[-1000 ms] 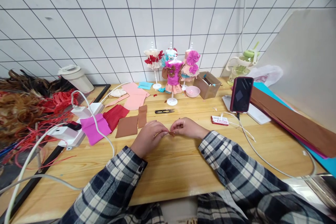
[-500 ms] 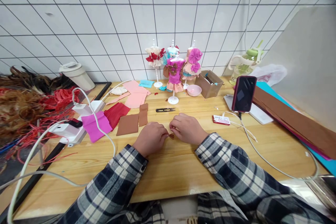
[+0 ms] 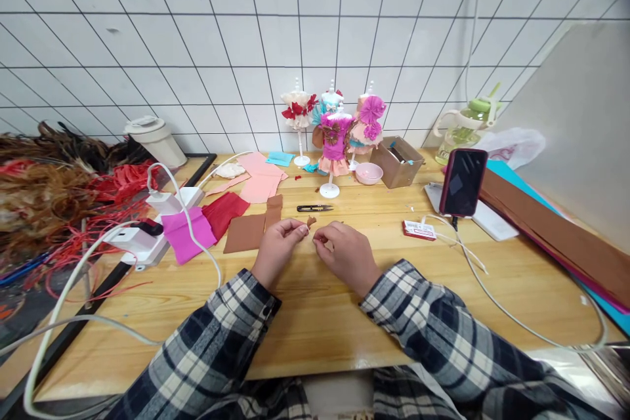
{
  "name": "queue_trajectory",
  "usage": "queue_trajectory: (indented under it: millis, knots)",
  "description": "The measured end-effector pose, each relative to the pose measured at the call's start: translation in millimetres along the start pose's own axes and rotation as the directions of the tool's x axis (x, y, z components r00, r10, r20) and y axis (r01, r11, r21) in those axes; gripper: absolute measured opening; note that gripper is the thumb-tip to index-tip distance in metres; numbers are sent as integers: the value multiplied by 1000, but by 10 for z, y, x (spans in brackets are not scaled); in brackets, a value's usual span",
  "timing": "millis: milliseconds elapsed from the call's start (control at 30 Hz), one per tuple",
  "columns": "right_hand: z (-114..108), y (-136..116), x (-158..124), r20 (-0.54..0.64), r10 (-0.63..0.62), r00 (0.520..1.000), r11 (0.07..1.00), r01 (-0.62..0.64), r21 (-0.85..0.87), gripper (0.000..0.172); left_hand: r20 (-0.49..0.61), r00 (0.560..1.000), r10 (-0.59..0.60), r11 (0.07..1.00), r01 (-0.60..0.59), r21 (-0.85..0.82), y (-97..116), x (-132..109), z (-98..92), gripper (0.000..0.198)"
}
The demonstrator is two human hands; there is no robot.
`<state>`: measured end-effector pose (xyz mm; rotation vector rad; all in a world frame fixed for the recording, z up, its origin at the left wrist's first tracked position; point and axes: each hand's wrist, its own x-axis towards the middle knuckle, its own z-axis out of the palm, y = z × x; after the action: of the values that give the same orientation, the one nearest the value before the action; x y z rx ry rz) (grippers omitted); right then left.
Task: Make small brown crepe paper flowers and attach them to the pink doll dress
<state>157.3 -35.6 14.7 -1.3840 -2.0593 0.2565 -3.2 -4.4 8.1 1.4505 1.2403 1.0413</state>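
My left hand (image 3: 279, 251) is closed in a pinch on a small scrap of brown crepe paper (image 3: 312, 221), whose crumpled end sticks up past the fingertips. Close beside it on the right, my right hand (image 3: 348, 254) has its thumb and forefinger curled together; whether a thread or anything else sits between them is too small to make out. Black thread snips (image 3: 315, 209) lie just beyond both hands. Left of my left hand are a brown crepe square (image 3: 245, 233) and a narrower brown strip (image 3: 274, 210).
Miniature dress stands (image 3: 329, 191) with crepe-paper outfits stand at the back, near a pink bowl (image 3: 369, 173) and a cardboard box (image 3: 398, 164). A phone (image 3: 462, 182) leans at right. White cables and a power strip (image 3: 147, 251) lie at left.
The brown scrap has turned from pointing down below my fingers to standing up above them. My fingertips have lifted a little, and the view has shifted slightly left.
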Motion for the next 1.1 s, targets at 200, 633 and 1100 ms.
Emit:
queue_trajectory:
  millis: [200,633,1100]
  knots:
    - [24,290,119,117,109,987,904,-148,401,10,126,952,278,929,-299,217,48,-65,-69,22]
    - [-156,285,110,325,-367,872,867,447,-220,15,691,670,271,337,-738,584,121,-55,-64,23]
    - [-29,-11,-25,5,-133,991,925,126,-358,28,3,997,72,963,-71,261,0,-29,39,20]
